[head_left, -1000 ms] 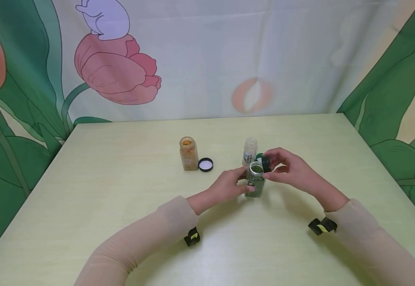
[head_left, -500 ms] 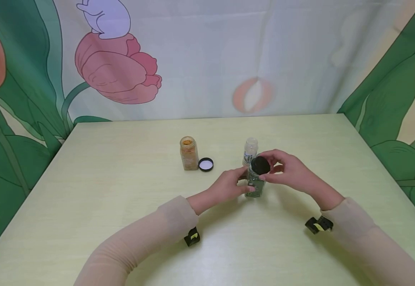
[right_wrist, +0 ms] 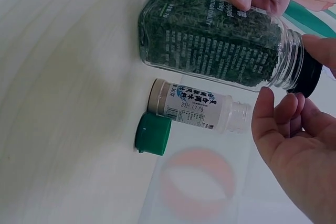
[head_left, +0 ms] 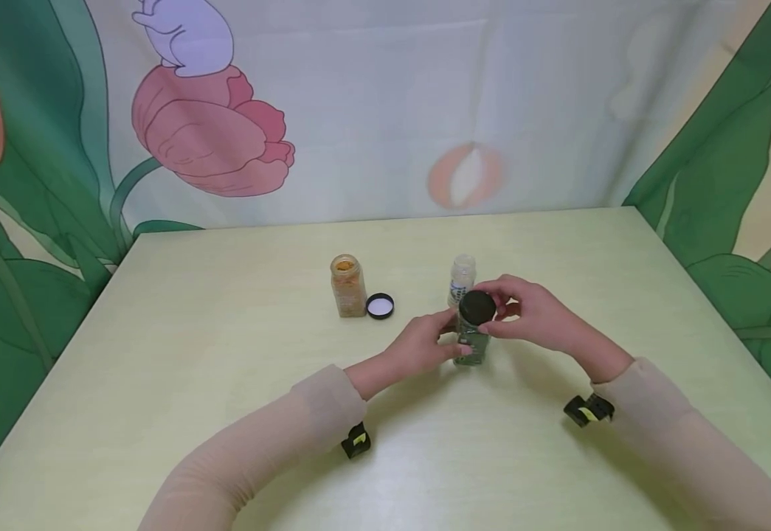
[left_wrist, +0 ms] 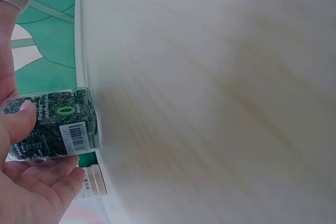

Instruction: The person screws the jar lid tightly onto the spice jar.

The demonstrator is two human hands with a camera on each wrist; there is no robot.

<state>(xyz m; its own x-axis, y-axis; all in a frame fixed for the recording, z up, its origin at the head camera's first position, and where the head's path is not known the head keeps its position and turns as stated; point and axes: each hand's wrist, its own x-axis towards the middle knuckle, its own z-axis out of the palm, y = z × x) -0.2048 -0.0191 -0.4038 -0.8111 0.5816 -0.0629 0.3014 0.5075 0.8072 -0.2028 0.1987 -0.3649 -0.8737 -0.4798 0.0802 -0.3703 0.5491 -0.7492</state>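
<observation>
A clear glass jar of dried parsley (head_left: 474,346) stands upright on the table, gripped around its side by my left hand (head_left: 418,346). Over its mouth sits a black lid (head_left: 476,307), pinched at the rim between the thumb and fingers of my right hand (head_left: 538,313). Glass threads show below the lid (right_wrist: 308,72) in the right wrist view; whether it is screwed on I cannot tell. Just behind the jar is a small uncapped seasoning bottle (right_wrist: 197,106) with a printed label, and a green cap (right_wrist: 153,133) lies beside it.
To the left, an open jar of orange-brown spice (head_left: 348,287) stands on the pale table (head_left: 192,354). A black lid with a white inside (head_left: 380,306) lies next to it. A patterned cloth (head_left: 358,110) hangs behind the table.
The black lid has gone from tilted beside the parsley jar's mouth to lying over it, with my right hand shifting slightly left. My left hand keeps its grip on the jar.
</observation>
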